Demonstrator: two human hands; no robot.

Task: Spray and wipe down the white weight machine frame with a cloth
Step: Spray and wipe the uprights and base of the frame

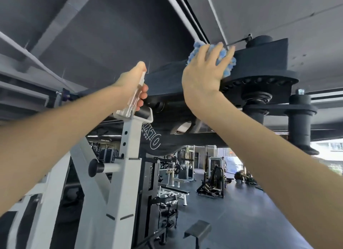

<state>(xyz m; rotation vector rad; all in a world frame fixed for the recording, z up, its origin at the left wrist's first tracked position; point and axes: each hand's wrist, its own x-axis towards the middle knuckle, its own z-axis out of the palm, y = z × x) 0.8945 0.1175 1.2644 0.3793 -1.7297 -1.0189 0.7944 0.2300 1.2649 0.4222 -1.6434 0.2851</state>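
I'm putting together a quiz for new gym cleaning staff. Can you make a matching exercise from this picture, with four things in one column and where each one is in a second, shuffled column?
Things
1. blue cloth
2. spray bottle
3. white upright
4. black end cap

Places
A. gripped by the left hand
B. on the tip of the white peg jutting sideways
C. pressed onto the black overhead arm under the right hand
D. standing just below the bottle, holes down its side

Pairs: 1-C, 2-A, 3-D, 4-B

One cloth [196,48], one spray bottle [136,95]
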